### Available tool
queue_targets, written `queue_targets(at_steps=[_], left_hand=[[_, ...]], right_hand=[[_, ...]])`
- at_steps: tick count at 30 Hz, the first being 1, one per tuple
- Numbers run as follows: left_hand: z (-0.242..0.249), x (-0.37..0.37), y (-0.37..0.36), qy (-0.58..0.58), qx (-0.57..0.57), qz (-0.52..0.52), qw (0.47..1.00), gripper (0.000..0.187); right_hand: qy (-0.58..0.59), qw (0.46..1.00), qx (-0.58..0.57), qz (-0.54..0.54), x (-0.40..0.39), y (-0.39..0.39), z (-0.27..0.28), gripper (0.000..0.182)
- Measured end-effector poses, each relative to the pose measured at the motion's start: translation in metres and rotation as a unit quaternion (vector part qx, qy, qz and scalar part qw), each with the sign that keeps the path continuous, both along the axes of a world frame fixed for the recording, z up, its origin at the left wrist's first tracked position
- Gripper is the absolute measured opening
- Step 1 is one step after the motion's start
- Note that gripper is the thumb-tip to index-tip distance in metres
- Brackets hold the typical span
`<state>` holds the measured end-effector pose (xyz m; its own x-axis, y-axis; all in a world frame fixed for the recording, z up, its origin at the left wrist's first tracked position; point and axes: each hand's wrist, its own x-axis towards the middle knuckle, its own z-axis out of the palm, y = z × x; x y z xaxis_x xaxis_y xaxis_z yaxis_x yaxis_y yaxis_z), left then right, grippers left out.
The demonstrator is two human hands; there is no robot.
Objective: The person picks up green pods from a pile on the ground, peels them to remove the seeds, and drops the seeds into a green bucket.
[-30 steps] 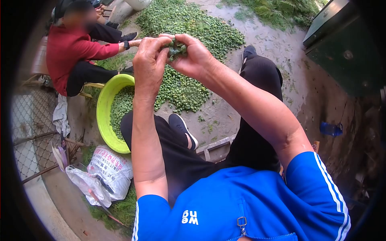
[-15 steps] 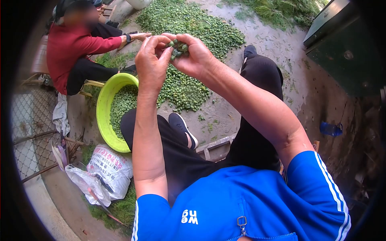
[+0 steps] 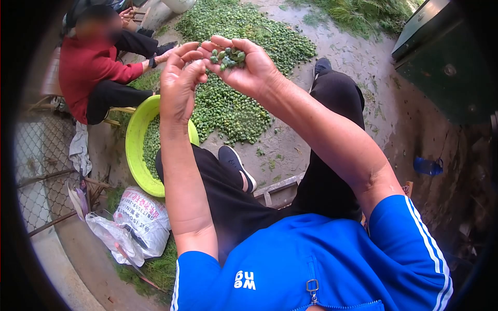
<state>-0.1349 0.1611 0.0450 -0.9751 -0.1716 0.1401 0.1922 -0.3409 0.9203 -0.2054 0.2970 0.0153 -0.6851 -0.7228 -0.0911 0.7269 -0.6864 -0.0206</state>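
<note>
Several small green cones [image 3: 228,58] lie in the cupped palm of my right hand [image 3: 251,70], which is held up over the heap on the floor. Close to its fingertips is my left hand [image 3: 179,78], fingers loosely bent and thumb apart from them, with nothing visible in it. Under my left forearm stands a yellow-green tub [image 3: 132,150] partly filled with the same green cones, its right side covered by the arm and my knee. A large heap of green cones [image 3: 233,111] spreads over the floor beneath and beyond both hands.
A person in a red top [image 3: 85,72] sits at the far left. A white printed sack [image 3: 142,217] lies by the tub. Cut green foliage [image 3: 363,18] is piled at the back, near a dark metal box [image 3: 446,62]. A blue bottle [image 3: 428,166] lies right.
My left hand has drawn back left from the right palm, its fingers loosening from a pinch. The cones in my right hand show more fully. The other person's arm has pulled back from the heap.
</note>
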Motion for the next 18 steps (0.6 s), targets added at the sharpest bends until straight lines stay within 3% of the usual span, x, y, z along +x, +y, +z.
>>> queue_targets(at_steps=[2, 4, 7, 8, 11, 18], left_hand=[[0.000, 0.000, 0.009, 0.011, -0.199, 0.029, 0.980, 0.036], [-0.005, -0.002, 0.012, 0.010, -0.229, 0.035, 0.973, 0.037], [-0.014, -0.006, 0.014, 0.056, -0.456, 0.111, 0.881, 0.036], [-0.013, -0.005, 0.016, 0.056, -0.456, 0.111, 0.881, 0.036], [-0.003, 0.001, 0.026, 0.048, -0.562, 0.142, 0.814, 0.032], [-0.013, -0.004, 0.017, 0.019, -0.565, 0.137, 0.814, 0.022]], right_hand=[[0.005, 1.000, -0.010, 0.007, -0.001, -0.001, -0.004, 0.026], [0.017, 0.999, 0.043, -0.011, -0.002, -0.002, -0.008, 0.031], [-0.033, 0.999, -0.019, 0.005, 0.000, -0.005, -0.011, 0.027], [-0.033, 0.999, -0.019, 0.005, 0.000, -0.006, -0.012, 0.027], [-0.003, 1.000, 0.015, 0.009, 0.003, -0.003, -0.006, 0.028], [-0.007, 1.000, 0.020, 0.013, 0.006, -0.002, -0.007, 0.032]])
